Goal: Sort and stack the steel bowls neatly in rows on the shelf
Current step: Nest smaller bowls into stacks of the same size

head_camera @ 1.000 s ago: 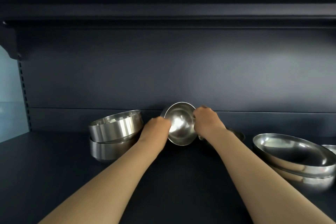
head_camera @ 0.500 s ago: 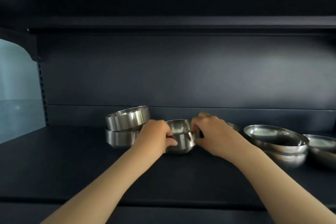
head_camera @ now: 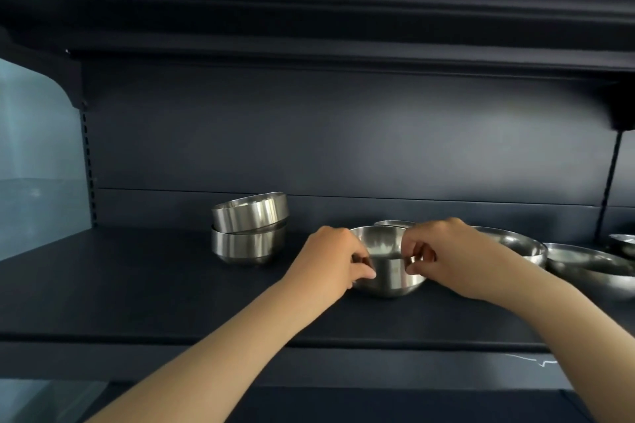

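A small steel bowl stands upright on the dark shelf, mouth up. My left hand grips its left rim, and my right hand pinches its right rim. To the left, two straight-walled steel bowls are stacked, the upper one slightly tilted. Right of my hands lie wide shallow steel bowls, partly hidden by my right wrist. Another bowl's rim peeks out behind the held one.
The shelf's back panel rises close behind the bowls, and an upper shelf overhangs. A glass pane closes the left side. One more bowl sits at the far right edge.
The small bowl, tipped on its side with its mouth toward me a second ago, now stands upright on the shelf. Both hands stayed on it. My view pulled back and rose.
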Motion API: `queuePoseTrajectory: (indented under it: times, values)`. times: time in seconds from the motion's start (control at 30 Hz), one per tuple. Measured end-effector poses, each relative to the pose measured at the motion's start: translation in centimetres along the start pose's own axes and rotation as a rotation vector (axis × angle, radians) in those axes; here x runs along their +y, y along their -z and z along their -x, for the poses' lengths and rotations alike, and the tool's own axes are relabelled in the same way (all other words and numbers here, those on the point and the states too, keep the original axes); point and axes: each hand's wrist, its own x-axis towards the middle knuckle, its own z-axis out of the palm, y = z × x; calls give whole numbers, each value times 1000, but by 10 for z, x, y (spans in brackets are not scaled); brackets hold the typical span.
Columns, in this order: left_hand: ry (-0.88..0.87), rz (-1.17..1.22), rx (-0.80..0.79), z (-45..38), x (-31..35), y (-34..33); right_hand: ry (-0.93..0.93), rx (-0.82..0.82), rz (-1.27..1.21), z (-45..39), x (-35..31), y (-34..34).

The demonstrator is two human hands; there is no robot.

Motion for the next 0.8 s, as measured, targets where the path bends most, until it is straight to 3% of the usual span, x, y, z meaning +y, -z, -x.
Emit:
queuePoseTrajectory:
  times: [0.27, 0.47, 0.53, 0.67, 0.8]
  values:
    - [25, 92, 34, 12, -22, 18, 58, -33, -55, -5, -2, 7]
    - [184, 40, 413, 34, -94, 83, 196, 54, -172, -46, -33, 23]
    - [240, 16, 454, 34, -117, 102, 254, 75, -217, -69, -57, 16]
    - [219, -34, 351, 23, -152, 119, 310, 93, -236, -120, -103, -5]
    - [141, -8, 112, 8, -170, 126, 260, 23, -193, -154, -123, -21]
